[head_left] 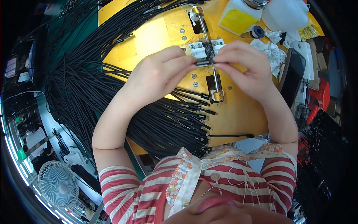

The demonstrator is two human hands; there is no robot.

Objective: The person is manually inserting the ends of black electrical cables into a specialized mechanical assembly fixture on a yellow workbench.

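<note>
My left hand (160, 72) is closed in a pinch at the left of a small metal fixture, its fingertips on a short dark cable connector (203, 63). Across from it, my right hand (248, 67) pinches close to the connector's right end; what lies between those fingertips is too small to make out. White clamp blocks (198, 51) stand just beyond the fingertips on the yellow plate (244, 112). Thin metal rods (215, 78) with brass-coloured ends point toward the middle from the far and near sides. Below my left hand lies a thick bundle of black cables (164, 123), plugs facing right.
A single black cable (231, 136) lies along the plate's near edge. At the far right are a yellow-labelled bottle (240, 18), a white container (285, 15), a dark spool (257, 32), crumpled tissue (270, 52) and a phone (292, 74). A white fan (59, 183) stands lower left.
</note>
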